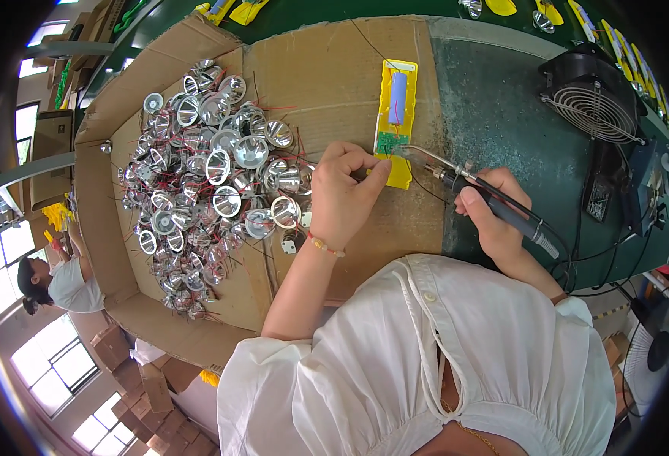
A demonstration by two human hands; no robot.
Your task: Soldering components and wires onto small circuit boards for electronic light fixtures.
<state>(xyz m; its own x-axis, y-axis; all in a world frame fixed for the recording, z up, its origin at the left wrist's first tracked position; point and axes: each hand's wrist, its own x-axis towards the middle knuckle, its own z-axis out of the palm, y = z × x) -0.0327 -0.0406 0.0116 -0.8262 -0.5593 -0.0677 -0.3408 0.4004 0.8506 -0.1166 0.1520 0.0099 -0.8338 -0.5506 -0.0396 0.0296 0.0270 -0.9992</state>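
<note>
A yellow plastic casing [401, 173] lies lengthwise in front of me on the cardboard. It holds a purple cylindrical battery [398, 99] and, below that, a small green circuit board [392, 143]. My left hand [347, 186] is closed in a pinch at the board's lower left edge; whatever is between the fingertips is too small to make out. My right hand [499, 213] grips a soldering iron [513, 218] with a thin metal tube along it. Its bent tip reaches the right side of the board. Thin dark wires run from the casing.
On the left, a cardboard box [133, 300] holds a heap of silver reflector cups [251, 152] with red and black wires. At right stand a black fan [593, 99] with a wire guard and several cables. More yellow casings [629, 57] line the far edge. A person [61, 281] works at far left.
</note>
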